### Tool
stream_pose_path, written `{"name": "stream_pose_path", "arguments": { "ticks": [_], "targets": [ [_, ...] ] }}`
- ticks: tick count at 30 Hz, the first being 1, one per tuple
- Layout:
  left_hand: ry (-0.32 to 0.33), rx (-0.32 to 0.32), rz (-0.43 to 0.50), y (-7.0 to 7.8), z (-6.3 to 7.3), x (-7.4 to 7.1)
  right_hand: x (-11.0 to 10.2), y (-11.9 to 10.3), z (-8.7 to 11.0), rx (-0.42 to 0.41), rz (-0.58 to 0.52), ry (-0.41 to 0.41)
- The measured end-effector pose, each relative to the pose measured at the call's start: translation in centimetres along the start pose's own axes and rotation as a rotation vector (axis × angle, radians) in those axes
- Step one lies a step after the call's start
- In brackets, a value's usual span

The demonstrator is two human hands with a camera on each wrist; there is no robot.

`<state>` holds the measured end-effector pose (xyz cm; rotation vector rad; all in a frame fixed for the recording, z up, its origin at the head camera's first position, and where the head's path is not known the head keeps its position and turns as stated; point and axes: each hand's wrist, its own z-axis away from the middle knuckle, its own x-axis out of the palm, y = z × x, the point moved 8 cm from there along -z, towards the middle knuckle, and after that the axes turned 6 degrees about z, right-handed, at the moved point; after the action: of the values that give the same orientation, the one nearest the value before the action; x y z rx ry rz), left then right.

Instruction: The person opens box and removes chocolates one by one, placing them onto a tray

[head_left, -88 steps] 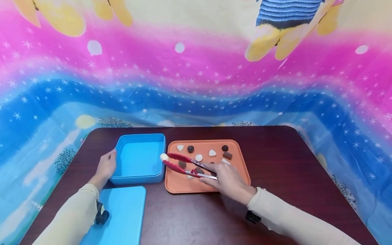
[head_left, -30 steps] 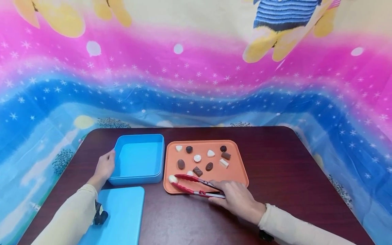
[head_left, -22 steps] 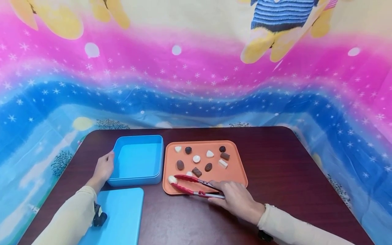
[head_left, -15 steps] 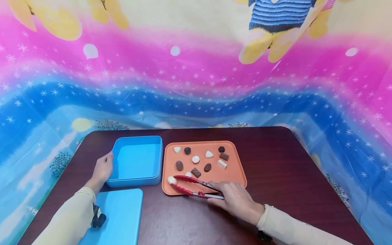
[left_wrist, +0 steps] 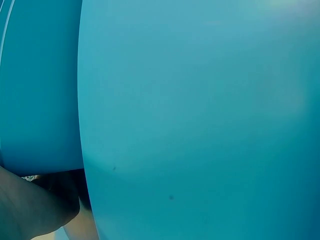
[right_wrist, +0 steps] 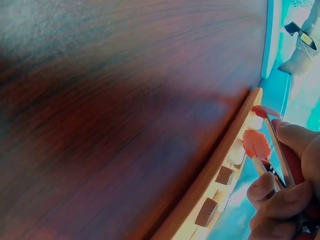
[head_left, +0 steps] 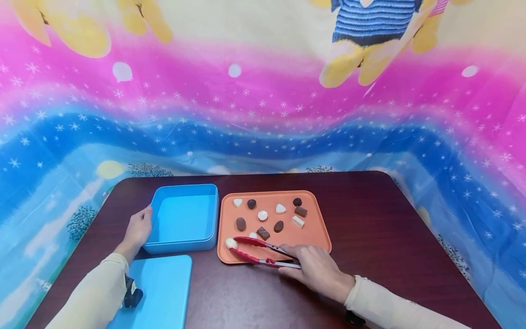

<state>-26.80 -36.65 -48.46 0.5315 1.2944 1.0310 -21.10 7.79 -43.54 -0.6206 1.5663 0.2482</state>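
My left hand (head_left: 139, 226) holds the left side of a blue open-topped box (head_left: 181, 246); the thumb is at its rim and the other fingers are hidden. In the left wrist view, part of that hand (left_wrist: 30, 205) shows below the box wall (left_wrist: 40, 100). With my right hand (head_left: 316, 269) I grip red-tipped metal tongs (head_left: 245, 256). Their tips are around a white egg-shaped chocolate (head_left: 231, 243) at the front left corner of an orange tray (head_left: 304, 240). Whether both tips touch it I cannot tell. The right wrist view shows my curled fingers (right_wrist: 282, 202) on the tongs.
Several brown and white chocolates lie over the tray, including a brown rectangular one (head_left: 263, 233) just behind the tongs. A blue lid (head_left: 164, 288) lies in front of the box, under my left forearm. Behind the dark wooden table (head_left: 370, 219) hangs a patterned cloth (head_left: 263, 114).
From beside the box's right edge, the tongs have come toward me to the tray's front left corner with the white chocolate. Over the last second they barely move. My left hand stays on the box.
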Motion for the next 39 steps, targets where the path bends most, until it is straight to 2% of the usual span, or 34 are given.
{"name": "stream_pose_path", "arguments": {
  "ticks": [8,15,21,28,39],
  "targets": [
    [-0.011,-0.006,0.007,0.0,-0.2,0.3,0.0,0.3,0.1,0.014,-0.020,-0.007],
    [-0.002,-0.012,-0.003,0.0,-0.1,0.1,-0.4,0.5,0.2,0.050,-0.098,-0.029],
    [0.005,-0.010,-0.006,0.0,0.0,-0.2,-2.1,0.8,0.6,0.125,-0.112,0.018],
    [0.006,-0.009,-0.008,0.0,0.0,-0.4,-3.5,2.2,1.6,0.239,-0.169,0.011],
    [0.000,-0.018,0.000,-0.4,-0.2,-0.1,-4.9,4.4,3.0,0.271,-0.162,0.095]
  ]
}}
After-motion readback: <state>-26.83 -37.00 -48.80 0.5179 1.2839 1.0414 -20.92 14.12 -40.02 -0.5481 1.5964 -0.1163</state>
